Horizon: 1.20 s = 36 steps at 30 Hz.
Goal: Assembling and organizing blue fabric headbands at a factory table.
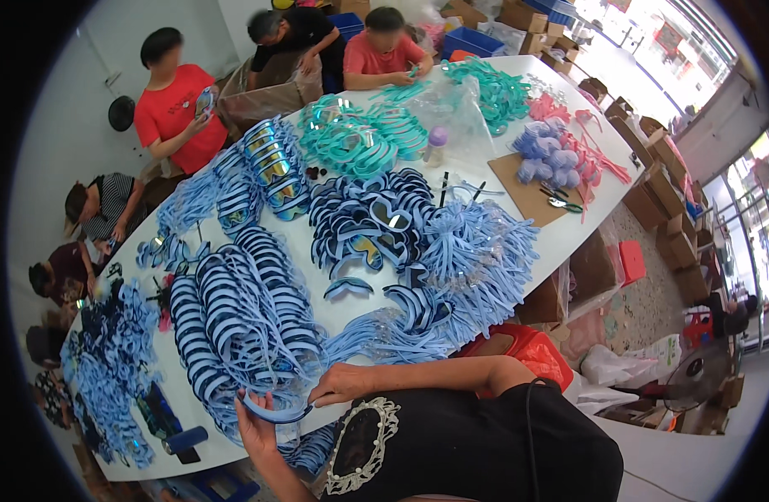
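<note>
At the near edge of the table, my left hand (pixel 257 428) grips one end of a pair of light blue goggles (pixel 275 413), thumb on top. My right hand (pixel 342 382) has its fingers bent and pinched at the other end of the same goggles. Their curved pale blue edge faces up; the lens side is mostly hidden. Just beyond my hands lie long stacked rows of blue goggles (pixel 221 322) with dark foam edges and loose straps. A bundle of light blue straps (pixel 372 330) spreads to the right of them.
The white table (pixel 485 326) also bears mirrored-lens goggles (pixel 277 171), a teal goggle heap (pixel 359 138), purple bundles (pixel 547 151), pliers (pixel 562 203) on cardboard (pixel 514 188), and a capped bottle (pixel 436 146). Several people sit or stand along the far and left sides. Boxes line the right.
</note>
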Motion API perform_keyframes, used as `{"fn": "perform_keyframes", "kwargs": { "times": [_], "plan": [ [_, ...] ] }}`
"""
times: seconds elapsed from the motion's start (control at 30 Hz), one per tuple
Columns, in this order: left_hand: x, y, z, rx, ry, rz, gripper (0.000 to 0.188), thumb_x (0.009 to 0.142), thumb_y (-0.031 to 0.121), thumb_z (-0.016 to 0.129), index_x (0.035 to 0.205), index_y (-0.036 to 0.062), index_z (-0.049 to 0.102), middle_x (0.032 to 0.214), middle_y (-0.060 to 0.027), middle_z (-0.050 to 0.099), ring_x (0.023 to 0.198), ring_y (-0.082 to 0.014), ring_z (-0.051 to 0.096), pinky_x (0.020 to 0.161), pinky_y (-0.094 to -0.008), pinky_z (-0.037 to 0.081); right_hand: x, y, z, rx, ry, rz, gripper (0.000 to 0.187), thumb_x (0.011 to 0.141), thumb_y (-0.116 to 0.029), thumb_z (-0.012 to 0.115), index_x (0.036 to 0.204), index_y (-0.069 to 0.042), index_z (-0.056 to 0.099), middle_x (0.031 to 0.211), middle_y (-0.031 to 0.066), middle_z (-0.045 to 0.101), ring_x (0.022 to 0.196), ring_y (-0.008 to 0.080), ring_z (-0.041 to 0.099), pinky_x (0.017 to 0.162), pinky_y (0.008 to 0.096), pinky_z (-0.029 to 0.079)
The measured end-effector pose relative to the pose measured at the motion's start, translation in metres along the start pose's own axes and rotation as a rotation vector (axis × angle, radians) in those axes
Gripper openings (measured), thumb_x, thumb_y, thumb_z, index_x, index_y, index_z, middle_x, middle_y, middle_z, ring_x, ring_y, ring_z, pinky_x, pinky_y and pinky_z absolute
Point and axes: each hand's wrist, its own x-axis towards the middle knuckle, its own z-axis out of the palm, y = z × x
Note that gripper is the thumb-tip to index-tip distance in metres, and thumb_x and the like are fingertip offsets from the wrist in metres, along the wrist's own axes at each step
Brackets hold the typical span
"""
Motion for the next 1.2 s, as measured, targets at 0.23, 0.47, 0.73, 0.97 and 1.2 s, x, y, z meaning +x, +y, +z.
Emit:
{"fn": "perform_keyframes", "kwargs": {
  "times": [0.23,0.47,0.73,0.97,1.2],
  "plan": [
    [-0.012,0.087,-0.006,0.098,0.035,0.332,0.026,0.103,0.03,0.058,0.115,0.0081,0.055,0.093,0.0002,0.047,0.086,-0.0114,0.048,0.113,-0.0364,0.036,-0.033,0.063,-0.007,0.665,0.014,0.416,0.033,0.102,-0.033,0.057,0.099,-0.007,0.076,0.077,0.001,0.068,0.064,0.0116,0.056,0.06,0.0281,0.045],
    [-0.022,0.121,-0.055,-0.006,-0.016,0.316,0.022,0.104,0.027,0.056,0.116,0.0081,0.058,0.093,-0.0012,0.05,0.088,-0.0124,0.05,0.11,-0.0351,0.037,-0.075,0.089,-0.044,0.415,0.04,0.5,0.031,0.095,-0.033,0.068,0.108,-0.006,0.076,0.083,0.0022,0.074,0.069,0.0114,0.064,0.066,0.0269,0.052],
    [-0.027,0.097,-0.093,-0.055,0.131,0.287,0.018,0.102,0.029,0.058,0.108,0.0126,0.064,0.098,-0.0048,0.064,0.096,-0.0194,0.061,0.109,-0.0443,0.04,-0.097,0.102,-0.137,-0.136,0.545,0.48,0.019,0.084,-0.019,0.078,0.093,-0.002,0.077,0.079,0.0064,0.074,0.071,0.012,0.069,0.067,0.027,0.053],
    [-0.037,0.006,-0.031,0.5,0.291,0.223,0.026,0.1,0.023,0.061,0.116,0.0031,0.066,0.107,-0.0047,0.068,0.1,-0.0147,0.062,0.096,-0.0318,0.046,-0.042,0.07,-0.117,1.032,0.888,0.276,0.018,0.1,-0.017,0.06,0.111,-0.002,0.06,0.093,0.0069,0.068,0.085,0.0161,0.065,0.094,0.034,0.052],
    [-0.011,-0.076,0.039,0.857,0.031,0.137,0.031,0.095,0.016,0.067,0.118,-0.005,0.067,0.104,-0.0044,0.066,0.092,-0.0113,0.06,0.082,-0.0262,0.048,0.025,-0.001,-0.041,0.137,0.127,0.294,0.016,0.096,-0.015,0.063,0.095,0.0,0.061,0.075,0.0081,0.063,0.07,0.0148,0.06,0.068,0.0314,0.049]
  ]
}}
